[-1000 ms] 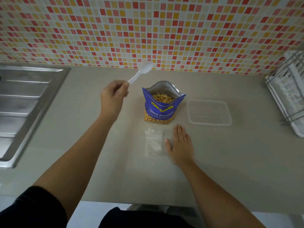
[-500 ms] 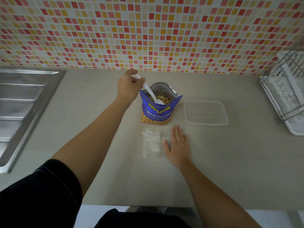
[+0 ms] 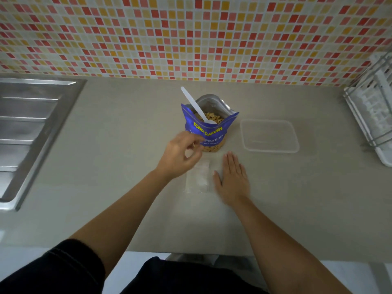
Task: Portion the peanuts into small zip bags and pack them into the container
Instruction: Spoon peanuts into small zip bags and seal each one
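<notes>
On the beige surface [image 3: 106, 166], near the middle, a blue peanut bag [image 3: 209, 132] is stood upright with its top open, and peanuts [image 3: 214, 118] are seen inside. A white plastic spoon [image 3: 196, 106] is left in the bag, bowl down among the peanuts, with its handle tilted up and to the left past the rim. Just in front of the bag, a small stack of clear zip bags [image 3: 197, 180] is laid flat. A clear rectangular container [image 3: 269, 135] is placed to the right of the peanut bag, apart from it.

The left hand [image 3: 180, 154] is held over the lower left of the peanut bag and the top of the zip bags. Its fingers [image 3: 192, 143] are loosely curled and nothing is gripped; contact with the bag cannot be told. The right hand [image 3: 232, 179] is laid palm down on the surface just right of the zip bags, fingers straight and together, thumb at the stack's edge.

A steel sink [image 3: 31, 128] is seen at far left, a white dish rack [image 3: 373, 115] at far right, and a mosaic tiled wall [image 3: 191, 35] behind.
</notes>
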